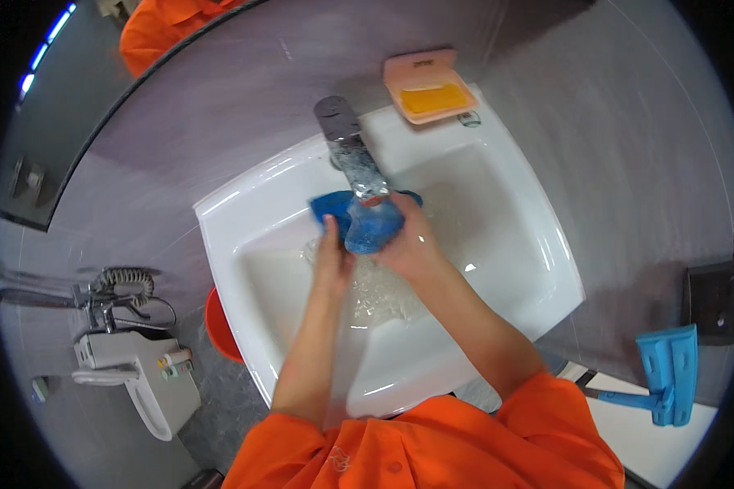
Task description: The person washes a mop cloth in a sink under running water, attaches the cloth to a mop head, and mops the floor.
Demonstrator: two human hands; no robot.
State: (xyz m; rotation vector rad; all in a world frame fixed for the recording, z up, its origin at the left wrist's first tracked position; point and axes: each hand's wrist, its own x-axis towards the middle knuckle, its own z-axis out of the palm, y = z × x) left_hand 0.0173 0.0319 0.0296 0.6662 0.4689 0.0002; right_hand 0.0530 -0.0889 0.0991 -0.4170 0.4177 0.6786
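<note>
A wet blue cloth (373, 227) is stretched between my hands under the chrome faucet (358, 160), over the white washbasin (526, 238). Water runs from the spout onto the cloth and splashes in the bowl below. My left hand (333, 260) grips the cloth's left part, thumb up along its near edge. On the other side, my right hand (408, 241) is closed around the right part, close beside the spout. The fingers of both hands are partly hidden by the cloth.
A pink soap dish (397, 72) holding a yellow soap bar (434, 99) sits on the basin's back right corner. A red bucket (220, 333) stands left of the basin. At right is a blue cleaning-tool head (670, 373); a shower mixer (101, 305) is on the left wall.
</note>
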